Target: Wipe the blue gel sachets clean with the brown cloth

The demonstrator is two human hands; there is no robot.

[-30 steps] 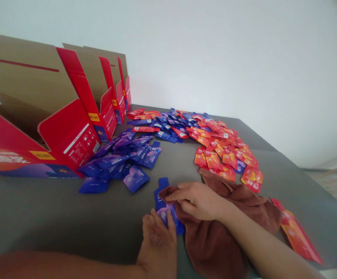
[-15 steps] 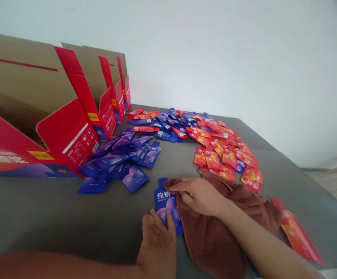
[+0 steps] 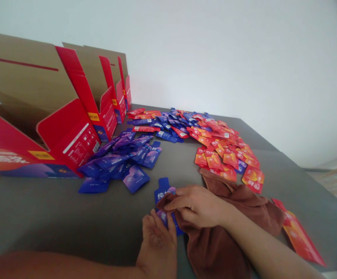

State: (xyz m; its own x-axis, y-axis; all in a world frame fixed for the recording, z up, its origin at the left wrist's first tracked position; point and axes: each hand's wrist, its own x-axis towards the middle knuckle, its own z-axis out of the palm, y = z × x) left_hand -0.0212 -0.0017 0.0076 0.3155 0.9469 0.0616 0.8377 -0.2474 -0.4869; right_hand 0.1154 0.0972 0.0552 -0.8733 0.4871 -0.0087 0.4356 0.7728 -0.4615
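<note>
A blue sachet (image 3: 162, 192) lies flat on the grey table (image 3: 55, 217) in front of me. My left hand (image 3: 158, 240) rests with its fingers pressed on the sachet's near end, pinning it down. My right hand (image 3: 197, 205) grips a fold of a brown cloth (image 3: 223, 240) and presses it onto the middle of the sachet, covering much of its face. The rest of the cloth trails to the right under my forearm.
A loose heap of blue sachets (image 3: 122, 157) lies left of centre. A spread of red and orange sachets (image 3: 226, 151), mixed with blue ones farther back, covers the table beyond. Open red and brown cartons (image 3: 69, 128) stand along the left. More red sachets (image 3: 299, 236) lie at right.
My right hand has slid the cloth back and forth over the blue sachet; it now covers the printed face that showed half a second ago. My left hand has stayed put.
</note>
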